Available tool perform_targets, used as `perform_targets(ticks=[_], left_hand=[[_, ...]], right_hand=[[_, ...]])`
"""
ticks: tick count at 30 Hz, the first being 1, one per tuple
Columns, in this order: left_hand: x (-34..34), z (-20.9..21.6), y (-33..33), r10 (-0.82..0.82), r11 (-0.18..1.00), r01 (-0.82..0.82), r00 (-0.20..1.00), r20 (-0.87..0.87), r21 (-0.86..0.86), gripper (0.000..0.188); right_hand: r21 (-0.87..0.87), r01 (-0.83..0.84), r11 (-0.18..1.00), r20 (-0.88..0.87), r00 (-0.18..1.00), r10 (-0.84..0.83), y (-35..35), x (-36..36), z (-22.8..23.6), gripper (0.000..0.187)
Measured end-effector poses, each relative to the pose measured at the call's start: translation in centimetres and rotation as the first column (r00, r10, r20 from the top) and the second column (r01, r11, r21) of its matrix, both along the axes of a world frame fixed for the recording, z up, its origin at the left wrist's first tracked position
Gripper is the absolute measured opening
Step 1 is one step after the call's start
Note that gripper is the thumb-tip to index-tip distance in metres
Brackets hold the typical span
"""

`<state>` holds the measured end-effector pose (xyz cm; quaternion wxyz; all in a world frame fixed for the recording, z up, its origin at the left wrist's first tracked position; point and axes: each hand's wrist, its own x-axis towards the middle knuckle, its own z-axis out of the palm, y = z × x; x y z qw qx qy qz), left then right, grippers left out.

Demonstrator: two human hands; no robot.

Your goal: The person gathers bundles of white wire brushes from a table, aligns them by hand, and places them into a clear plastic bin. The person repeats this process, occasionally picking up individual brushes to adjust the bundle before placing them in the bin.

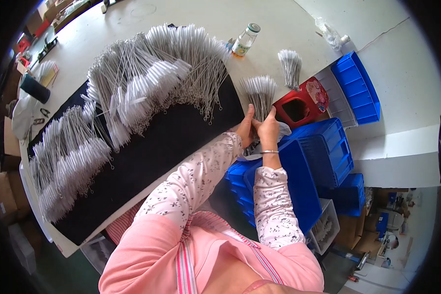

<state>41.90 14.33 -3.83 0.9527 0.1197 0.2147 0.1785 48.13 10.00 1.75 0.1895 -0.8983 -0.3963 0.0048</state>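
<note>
Where the fingers (250,111) clasp, brushes (259,89) seemingly lie between.

No wording or number can be read here, as the label (239,48) on the glass bottle (250,35) standing on the pale tabletop (196,13) shows only small, blurred coloured print, and the pinkish patterned patch (318,95) on the red object (302,94) reveals no legible lettering.

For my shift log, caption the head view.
Both hands hold a bundle of thin brushes beside a black mat.
</note>
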Motion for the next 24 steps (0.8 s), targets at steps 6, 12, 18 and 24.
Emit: perform_targets(ticks=[6, 12, 18, 24], left_hand=[[-0.9, -3.1, -0.4, -0.388, 0.909, 0.331, 0.894, 0.225, 0.253, 0.047], [-7.2, 0.2, -4.1, -0.289, 0.825, 0.252, 0.957, -0.005, 0.507, 0.038], [-16.1, 7.3, -7.1, 0.255, 0.537, -0.116, 0.967, -0.029, 0.835, 0.062], [-27.7, 14.2, -8.2, 0.718, 0.186, -0.366, 0.684, 0.128, 0.912, 0.071]], right_hand=[[0.038, 0.007, 0.999, -0.040, 0.999, -0.005, -2.5, -3.4, -2.6, 0.072], [0.301, 0.102, 0.948, 0.064, 0.990, -0.127, -10.8, -4.7, -9.1, 0.025], [0.591, -0.288, 0.754, 0.138, 0.956, 0.257, -8.4, -13.0, -5.2, 0.026], [0.738, -0.526, 0.422, 0.160, 0.745, 0.648, -6.0, -24.9, 0.5, 0.028]])
